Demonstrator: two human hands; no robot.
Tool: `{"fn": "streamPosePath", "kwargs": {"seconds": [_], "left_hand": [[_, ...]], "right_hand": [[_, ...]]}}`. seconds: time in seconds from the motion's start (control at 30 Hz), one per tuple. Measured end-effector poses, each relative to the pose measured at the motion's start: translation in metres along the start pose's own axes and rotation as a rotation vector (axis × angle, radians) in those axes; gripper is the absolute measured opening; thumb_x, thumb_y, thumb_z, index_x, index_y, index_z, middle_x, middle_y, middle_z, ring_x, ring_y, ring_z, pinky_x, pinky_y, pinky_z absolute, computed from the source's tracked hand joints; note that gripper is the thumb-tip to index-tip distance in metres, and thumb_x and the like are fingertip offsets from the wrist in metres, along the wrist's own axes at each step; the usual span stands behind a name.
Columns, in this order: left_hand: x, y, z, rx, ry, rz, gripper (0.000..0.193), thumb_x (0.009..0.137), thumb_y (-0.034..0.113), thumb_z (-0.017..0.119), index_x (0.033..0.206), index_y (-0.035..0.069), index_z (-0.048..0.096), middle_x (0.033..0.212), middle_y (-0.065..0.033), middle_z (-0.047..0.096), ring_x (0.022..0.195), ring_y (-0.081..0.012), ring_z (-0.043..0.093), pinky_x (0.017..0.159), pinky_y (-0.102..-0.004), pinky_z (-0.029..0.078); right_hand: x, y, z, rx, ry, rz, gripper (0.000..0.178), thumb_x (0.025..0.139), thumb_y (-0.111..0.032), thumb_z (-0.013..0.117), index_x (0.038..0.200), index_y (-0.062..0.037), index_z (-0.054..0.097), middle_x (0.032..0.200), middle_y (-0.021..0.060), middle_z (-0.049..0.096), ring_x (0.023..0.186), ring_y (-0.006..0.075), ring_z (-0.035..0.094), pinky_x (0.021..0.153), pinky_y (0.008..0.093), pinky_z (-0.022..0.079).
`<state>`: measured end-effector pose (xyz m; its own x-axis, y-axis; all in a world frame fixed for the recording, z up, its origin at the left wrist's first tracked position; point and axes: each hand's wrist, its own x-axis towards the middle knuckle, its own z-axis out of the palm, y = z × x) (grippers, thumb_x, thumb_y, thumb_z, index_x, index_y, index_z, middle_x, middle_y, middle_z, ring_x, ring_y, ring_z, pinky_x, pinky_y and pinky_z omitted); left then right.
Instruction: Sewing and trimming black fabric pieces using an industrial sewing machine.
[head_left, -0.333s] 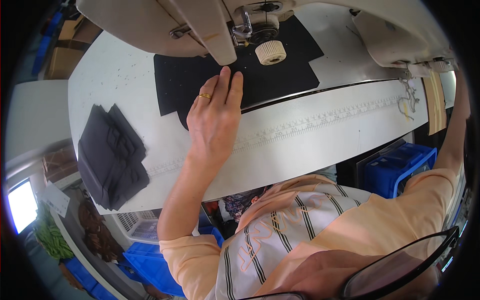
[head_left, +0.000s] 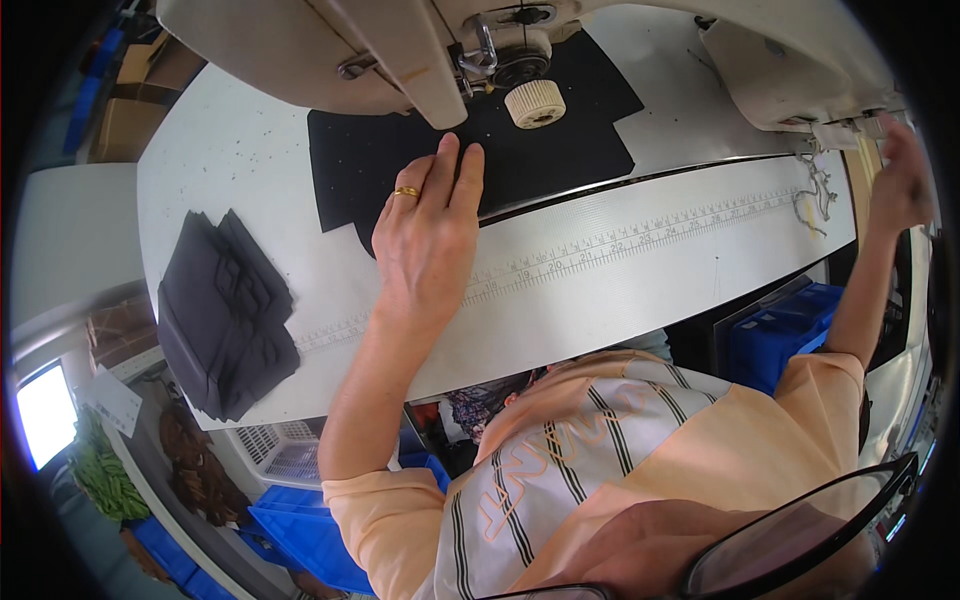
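My left hand [head_left: 428, 225] lies with fingers stretched out on a black fabric piece [head_left: 570, 145], its fingertips beside the head of a sewing machine [head_left: 400, 60]. A gold-coloured ring is on one finger. Part of the fabric is hidden beneath the machine head and my hand. Toward the far right edge, my right hand [head_left: 903, 185] is raised beside the machine's right-hand part [head_left: 775, 80]. Motion blurs its fingers, so I cannot make out whether it holds anything. A ribbed white knob [head_left: 535, 104] sits on the machine above the fabric.
A stack of dark fabric pieces [head_left: 220, 320] lies on the left of the white table [head_left: 620, 300], which has a printed ruler scale along it. Loose threads [head_left: 815, 195] lie at the right. Blue crates [head_left: 775, 340] and a white basket [head_left: 285, 450] stand below.
My right hand has come into view at the right edge, its forearm moving inward. My left hand stays in place on the black fabric.
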<state>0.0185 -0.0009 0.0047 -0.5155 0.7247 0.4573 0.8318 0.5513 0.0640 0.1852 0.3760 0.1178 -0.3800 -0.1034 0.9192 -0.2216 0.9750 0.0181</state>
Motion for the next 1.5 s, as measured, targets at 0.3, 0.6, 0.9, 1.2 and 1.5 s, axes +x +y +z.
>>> {"fn": "streamPosePath", "kwargs": {"seconds": [0.3,0.6,0.9,1.2,1.5], "left_hand": [[0.001,-0.003,0.003,0.012,0.024,0.053,0.040,0.069,0.002,0.065,0.109,0.003,0.066,0.115,-0.0110,0.065,0.102,-0.0223,0.060,0.081,-0.0308,0.052],[0.005,-0.008,0.007,-0.015,0.030,0.031,0.042,0.069,0.000,0.066,0.111,0.003,0.065,0.115,-0.0111,0.065,0.104,-0.0226,0.059,0.084,-0.0321,0.051],[0.002,-0.009,0.008,-0.019,0.018,0.010,0.054,0.060,0.000,0.070,0.113,0.006,0.064,0.118,-0.0082,0.064,0.106,-0.0225,0.059,0.084,-0.0313,0.051],[0.005,-0.010,0.007,-0.033,0.012,0.019,0.056,0.059,0.000,0.071,0.114,0.005,0.063,0.121,-0.0095,0.063,0.107,-0.0234,0.058,0.085,-0.0329,0.051],[-0.001,-0.011,-0.004,-0.032,0.017,0.058,0.042,0.072,0.002,0.062,0.114,0.002,0.062,0.123,-0.0120,0.061,0.109,-0.0263,0.060,0.088,-0.0330,0.051]], "right_hand": [[-0.082,-0.032,0.105,0.280,-0.655,0.516,0.031,0.082,0.002,0.061,0.111,-0.0069,0.067,0.093,0.0101,0.071,0.078,0.0198,0.070,0.068,0.0277,0.053],[-0.082,-0.034,0.105,0.236,-0.658,0.491,0.030,0.082,0.003,0.060,0.110,-0.0078,0.068,0.095,0.0089,0.072,0.087,0.0166,0.071,0.074,0.0261,0.054],[-0.084,-0.034,0.103,0.265,-0.659,0.547,0.034,0.081,0.006,0.060,0.110,-0.0078,0.068,0.094,0.0089,0.072,0.087,0.0169,0.071,0.073,0.0256,0.054],[-0.082,-0.035,0.101,0.220,-0.687,0.590,0.035,0.079,0.006,0.059,0.110,-0.0078,0.068,0.096,0.0091,0.072,0.092,0.0179,0.070,0.076,0.0254,0.053],[-0.082,-0.035,0.102,0.198,-0.664,0.551,0.020,0.089,-0.008,0.063,0.108,-0.0028,0.068,0.093,0.0085,0.071,0.078,0.0140,0.066,0.073,0.0252,0.051]]}}
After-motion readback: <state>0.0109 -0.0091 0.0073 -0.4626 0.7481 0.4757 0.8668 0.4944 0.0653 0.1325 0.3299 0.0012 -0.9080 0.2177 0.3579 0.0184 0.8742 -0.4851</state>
